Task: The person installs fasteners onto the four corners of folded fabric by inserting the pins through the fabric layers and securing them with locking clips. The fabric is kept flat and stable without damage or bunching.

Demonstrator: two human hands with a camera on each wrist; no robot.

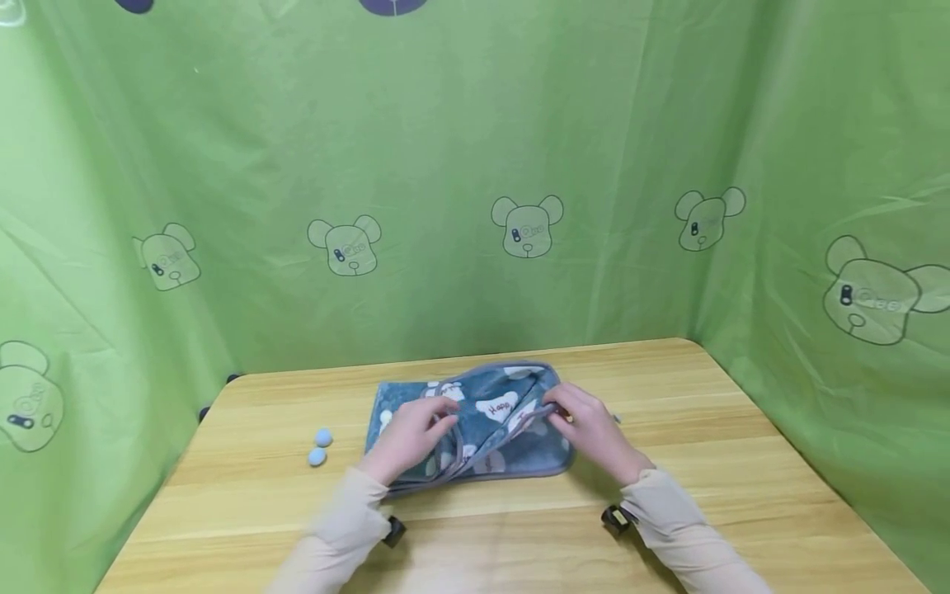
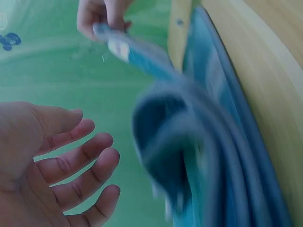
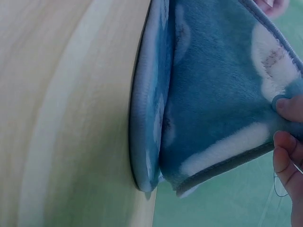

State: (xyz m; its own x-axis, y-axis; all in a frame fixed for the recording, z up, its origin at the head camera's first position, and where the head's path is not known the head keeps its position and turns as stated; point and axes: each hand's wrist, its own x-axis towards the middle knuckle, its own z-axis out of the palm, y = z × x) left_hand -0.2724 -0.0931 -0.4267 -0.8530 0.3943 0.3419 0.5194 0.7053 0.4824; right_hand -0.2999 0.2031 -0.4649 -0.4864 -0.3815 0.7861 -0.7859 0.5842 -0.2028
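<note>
A teal plush towel [image 1: 493, 404] with white patches, some lettered, and a grey-blue bound edge lies partly folded on the table. My right hand [image 1: 590, 425] pinches a bound edge of it between thumb and fingers, and in the right wrist view this layer [image 3: 222, 94] stands raised off the part lying flat. Above the towel's left part is my left hand [image 1: 411, 437]. In the left wrist view the left hand [image 2: 71, 165] has loosely bent, spread fingers with nothing between them, apart from the towel's looped folds [image 2: 175, 123].
Two small light-blue round pieces [image 1: 317, 456] sit on the wooden table [image 1: 245, 495] left of the towel. A tiny bluish thing [image 1: 617, 418] shows just beyond the right hand. Green curtains [image 1: 445, 165] with bear-head prints enclose the table's back and sides.
</note>
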